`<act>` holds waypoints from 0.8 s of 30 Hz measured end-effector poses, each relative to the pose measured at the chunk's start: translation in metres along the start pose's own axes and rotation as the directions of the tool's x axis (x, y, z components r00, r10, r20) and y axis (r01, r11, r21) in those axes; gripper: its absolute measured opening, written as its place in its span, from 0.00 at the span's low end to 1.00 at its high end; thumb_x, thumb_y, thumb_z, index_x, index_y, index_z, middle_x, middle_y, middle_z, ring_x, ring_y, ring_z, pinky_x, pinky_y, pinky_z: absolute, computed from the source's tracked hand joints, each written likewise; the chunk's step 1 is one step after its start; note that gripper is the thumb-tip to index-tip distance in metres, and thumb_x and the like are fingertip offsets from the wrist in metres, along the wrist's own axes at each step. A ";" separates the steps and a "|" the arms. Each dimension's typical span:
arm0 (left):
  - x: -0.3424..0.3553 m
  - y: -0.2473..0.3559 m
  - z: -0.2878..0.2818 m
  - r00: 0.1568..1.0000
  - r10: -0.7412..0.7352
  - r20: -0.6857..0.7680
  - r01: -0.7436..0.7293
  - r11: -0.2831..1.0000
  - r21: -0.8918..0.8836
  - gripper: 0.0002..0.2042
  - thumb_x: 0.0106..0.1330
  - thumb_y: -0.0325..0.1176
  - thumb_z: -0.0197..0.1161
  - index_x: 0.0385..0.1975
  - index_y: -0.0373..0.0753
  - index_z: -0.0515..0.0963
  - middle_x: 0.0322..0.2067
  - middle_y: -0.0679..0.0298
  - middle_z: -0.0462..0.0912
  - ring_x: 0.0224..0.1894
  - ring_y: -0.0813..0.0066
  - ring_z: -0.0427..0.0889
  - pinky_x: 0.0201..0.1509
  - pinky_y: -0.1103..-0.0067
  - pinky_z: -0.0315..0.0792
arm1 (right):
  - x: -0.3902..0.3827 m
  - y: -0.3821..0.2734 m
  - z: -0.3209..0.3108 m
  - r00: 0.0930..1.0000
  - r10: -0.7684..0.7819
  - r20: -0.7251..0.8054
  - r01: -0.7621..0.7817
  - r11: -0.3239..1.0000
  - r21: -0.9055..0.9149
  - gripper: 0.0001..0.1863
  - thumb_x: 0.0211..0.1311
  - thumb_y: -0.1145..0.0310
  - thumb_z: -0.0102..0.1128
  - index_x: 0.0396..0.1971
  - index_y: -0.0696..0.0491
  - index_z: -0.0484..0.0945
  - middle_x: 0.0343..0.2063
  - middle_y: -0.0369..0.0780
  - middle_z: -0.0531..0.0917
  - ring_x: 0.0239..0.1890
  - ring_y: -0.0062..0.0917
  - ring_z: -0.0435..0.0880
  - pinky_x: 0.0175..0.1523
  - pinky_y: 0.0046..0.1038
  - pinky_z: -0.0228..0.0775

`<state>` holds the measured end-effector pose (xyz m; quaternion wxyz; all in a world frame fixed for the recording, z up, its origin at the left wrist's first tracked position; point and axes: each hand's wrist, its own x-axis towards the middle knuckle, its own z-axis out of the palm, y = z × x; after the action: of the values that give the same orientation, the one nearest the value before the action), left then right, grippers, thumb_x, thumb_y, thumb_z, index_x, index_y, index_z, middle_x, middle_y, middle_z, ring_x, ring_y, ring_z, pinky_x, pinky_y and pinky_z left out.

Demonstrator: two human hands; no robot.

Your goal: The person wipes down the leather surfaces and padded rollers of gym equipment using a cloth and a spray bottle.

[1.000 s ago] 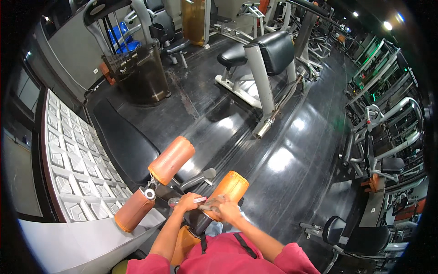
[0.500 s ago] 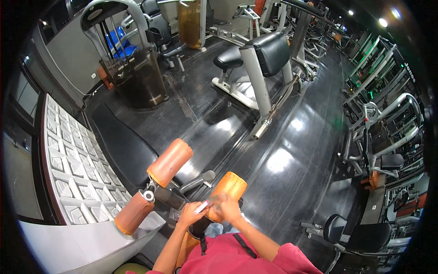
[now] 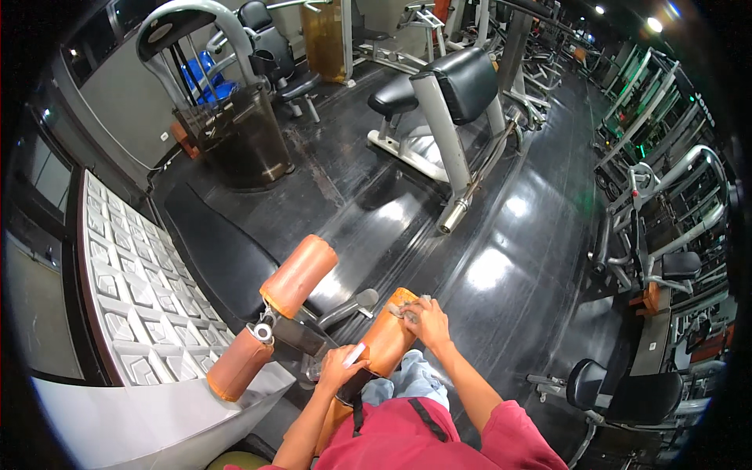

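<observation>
An orange padded roller (image 3: 385,335) of a gym bench lies close in front of me. My right hand (image 3: 424,319) presses a grey cloth (image 3: 405,311) on the roller's far end. My left hand (image 3: 337,366) rests at the roller's near end and holds a small white object (image 3: 353,354), too small to identify. Two more orange rollers sit to the left, one higher (image 3: 298,274) and one lower (image 3: 237,363), joined by a metal bar. A black sloping bench pad (image 3: 211,251) runs away from them.
A white-framed weight machine with black pads (image 3: 446,94) stands ahead on the glossy black floor. A dark bin (image 3: 243,137) is at upper left. A white tiled panel (image 3: 125,290) lines the left. More machines (image 3: 650,227) fill the right side.
My right hand has slid with the cloth from the roller's middle to its far end. My left hand has dropped toward the near end. The view has tilted slightly.
</observation>
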<state>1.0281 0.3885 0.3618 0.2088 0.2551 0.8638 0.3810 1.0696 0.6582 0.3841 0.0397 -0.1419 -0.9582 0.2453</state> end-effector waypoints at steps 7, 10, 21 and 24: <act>0.010 -0.007 0.010 0.997 -0.073 -0.002 0.073 0.997 0.008 0.21 0.54 0.51 0.74 0.41 0.43 0.84 0.35 0.53 0.86 0.40 0.47 0.84 0.42 0.61 0.77 | -0.069 -0.027 0.054 0.980 -0.079 0.181 0.073 0.997 0.038 0.15 0.58 0.54 0.65 0.45 0.35 0.84 0.55 0.35 0.78 0.58 0.40 0.76 0.53 0.44 0.80; 0.010 -0.014 0.004 0.993 -0.122 -0.009 0.122 0.993 -0.001 0.22 0.53 0.52 0.75 0.40 0.44 0.84 0.34 0.53 0.86 0.39 0.48 0.84 0.41 0.61 0.77 | -0.094 -0.050 0.057 0.949 -0.225 0.222 0.220 0.974 0.046 0.14 0.57 0.56 0.66 0.44 0.38 0.85 0.54 0.30 0.79 0.59 0.37 0.74 0.50 0.39 0.81; 0.033 -0.033 0.001 0.975 -0.184 0.122 0.176 0.982 0.074 0.20 0.53 0.50 0.74 0.43 0.49 0.85 0.39 0.54 0.87 0.43 0.49 0.85 0.46 0.61 0.78 | -0.010 0.009 0.008 0.997 0.009 0.082 -0.011 1.000 0.024 0.12 0.57 0.56 0.65 0.42 0.37 0.85 0.52 0.31 0.81 0.60 0.39 0.74 0.51 0.39 0.81; 0.047 -0.042 0.006 0.957 -0.223 0.184 0.196 0.969 0.154 0.18 0.54 0.46 0.73 0.43 0.51 0.86 0.40 0.56 0.87 0.44 0.50 0.85 0.48 0.62 0.78 | -0.024 -0.015 0.033 0.994 0.106 0.008 -0.106 0.988 0.114 0.14 0.52 0.60 0.69 0.41 0.40 0.86 0.51 0.34 0.82 0.56 0.40 0.77 0.57 0.40 0.77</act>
<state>0.9830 0.3953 0.3181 0.3163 0.2125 0.8842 0.2703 1.0844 0.6234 0.3623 0.0340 -0.1899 -0.9337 0.3018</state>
